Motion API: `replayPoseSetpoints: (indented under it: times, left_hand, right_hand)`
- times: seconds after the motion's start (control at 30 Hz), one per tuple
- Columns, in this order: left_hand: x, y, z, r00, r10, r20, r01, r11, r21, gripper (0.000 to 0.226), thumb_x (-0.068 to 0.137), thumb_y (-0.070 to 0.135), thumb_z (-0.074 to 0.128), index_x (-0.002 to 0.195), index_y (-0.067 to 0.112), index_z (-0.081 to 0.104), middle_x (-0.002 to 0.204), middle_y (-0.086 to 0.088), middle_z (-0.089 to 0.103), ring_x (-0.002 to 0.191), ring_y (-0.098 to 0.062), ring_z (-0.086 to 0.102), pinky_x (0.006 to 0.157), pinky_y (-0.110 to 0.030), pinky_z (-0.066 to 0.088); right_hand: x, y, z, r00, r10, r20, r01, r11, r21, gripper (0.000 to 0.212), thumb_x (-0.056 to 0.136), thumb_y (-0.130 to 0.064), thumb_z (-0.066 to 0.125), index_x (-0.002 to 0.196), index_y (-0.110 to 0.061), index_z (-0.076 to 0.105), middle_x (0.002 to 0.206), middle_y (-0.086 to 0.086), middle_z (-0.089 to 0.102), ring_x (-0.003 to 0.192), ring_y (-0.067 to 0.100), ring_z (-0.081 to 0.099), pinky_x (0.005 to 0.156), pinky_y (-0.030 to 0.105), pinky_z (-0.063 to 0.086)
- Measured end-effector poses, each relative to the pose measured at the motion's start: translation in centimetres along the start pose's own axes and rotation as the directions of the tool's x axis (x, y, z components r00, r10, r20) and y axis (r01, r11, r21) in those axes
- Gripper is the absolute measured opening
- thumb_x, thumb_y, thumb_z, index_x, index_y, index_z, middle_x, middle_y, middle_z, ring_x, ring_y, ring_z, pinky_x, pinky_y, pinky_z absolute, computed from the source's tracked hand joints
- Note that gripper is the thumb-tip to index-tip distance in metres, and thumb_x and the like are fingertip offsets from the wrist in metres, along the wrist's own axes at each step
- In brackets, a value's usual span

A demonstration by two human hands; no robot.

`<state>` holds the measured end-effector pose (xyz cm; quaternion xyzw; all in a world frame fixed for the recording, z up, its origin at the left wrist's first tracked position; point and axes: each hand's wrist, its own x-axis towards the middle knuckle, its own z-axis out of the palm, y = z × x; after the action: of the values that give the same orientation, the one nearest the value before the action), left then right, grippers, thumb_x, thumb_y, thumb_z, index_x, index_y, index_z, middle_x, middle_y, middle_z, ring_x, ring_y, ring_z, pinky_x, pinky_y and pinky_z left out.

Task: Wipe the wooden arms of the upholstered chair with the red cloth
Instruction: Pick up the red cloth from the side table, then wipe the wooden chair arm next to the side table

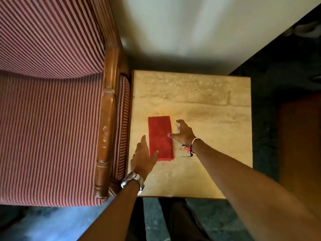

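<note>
Status: wiping not begun, as far as can be judged. The red cloth (160, 138) lies folded flat on the bench (208, 105), unlifted. The chair (52, 119) stands just beside the bench's left edge, and its near wooden arm (106, 122) shows pale scuffs; the other arm is out of view. Pickup and both arms appear to remain.

Left hand (143, 158): spread flat, holding nothing, at the cloth's left edge, thumb overlapping its lower corner. Right hand (182, 132): fingers curled wide, holding nothing, at the cloth's right edge, one fingertip at the border. The cloth lies between the two hands.
</note>
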<state>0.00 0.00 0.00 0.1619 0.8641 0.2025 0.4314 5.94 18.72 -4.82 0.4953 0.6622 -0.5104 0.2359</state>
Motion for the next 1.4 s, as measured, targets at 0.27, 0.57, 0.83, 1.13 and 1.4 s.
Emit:
replayPoseSetpoints:
  times: [0.27, 0.57, 0.83, 1.13, 1.4]
  left_hand:
    - [5.1, -2.7, 3.1, 0.973, -0.232, -0.011, 0.218, 0.927, -0.305, 0.074, 0.078, 0.027, 0.083, 0.140, 0.013, 0.046, 0.135, -0.012, 0.056, 0.117, -0.030, 0.061, 0.089, -0.035, 0.051]
    - [6.5, -2.2, 4.6, 0.960, -0.275, 0.053, 0.264, 0.825, -0.500, 0.044, 0.081, 0.006, 0.076, 0.122, 0.011, 0.060, 0.107, -0.009, 0.072, 0.096, -0.026, 0.069, 0.081, -0.029, 0.059]
    - [2.8, -1.9, 0.8, 0.990, -0.097, 0.103, 0.141, 0.728, -0.671, 0.023, 0.093, 0.008, 0.063, 0.104, 0.028, 0.060, 0.102, 0.001, 0.063, 0.093, -0.020, 0.067, 0.089, -0.053, 0.061]
    - [-2.7, -1.5, -9.4, 0.997, 0.025, -0.079, -0.075, 0.692, -0.718, 0.030, 0.083, 0.020, 0.069, 0.104, 0.041, 0.062, 0.106, 0.014, 0.071, 0.104, -0.009, 0.070, 0.091, -0.036, 0.060]
    - [-3.3, -7.4, -16.2, 0.967, -0.090, -0.241, -0.071, 0.808, -0.585, 0.034, 0.088, 0.012, 0.072, 0.116, 0.027, 0.061, 0.104, 0.009, 0.071, 0.094, -0.015, 0.072, 0.073, -0.030, 0.063]
  right_hand:
    - [5.0, -0.2, 3.5, 0.962, 0.067, -0.265, -0.010, 0.978, 0.209, 0.074, 0.077, -0.039, 0.088, 0.134, -0.011, 0.049, 0.107, 0.007, 0.061, 0.098, 0.022, 0.060, 0.082, 0.030, 0.048]
    - [5.2, -1.5, 4.6, 0.957, 0.056, -0.285, 0.003, 0.979, 0.202, 0.036, 0.087, -0.022, 0.079, 0.118, -0.006, 0.069, 0.116, 0.017, 0.075, 0.108, 0.033, 0.070, 0.087, 0.034, 0.054]
    - [0.3, -4.5, 2.5, 0.981, 0.018, -0.194, 0.095, 0.828, 0.552, 0.018, 0.089, 0.000, 0.074, 0.102, -0.009, 0.068, 0.092, 0.004, 0.074, 0.078, 0.014, 0.073, 0.077, 0.034, 0.060]
    - [-8.7, -13.0, 1.9, 0.962, -0.206, -0.178, 0.270, 0.641, 0.718, 0.013, 0.091, -0.003, 0.071, 0.102, -0.012, 0.073, 0.099, 0.000, 0.075, 0.088, 0.007, 0.073, 0.075, 0.024, 0.060]
    - [-7.7, -19.8, 10.1, 0.927, -0.214, -0.308, 0.340, 0.826, 0.450, 0.017, 0.086, -0.007, 0.079, 0.103, -0.002, 0.076, 0.097, 0.015, 0.077, 0.085, 0.017, 0.067, 0.081, 0.037, 0.058]
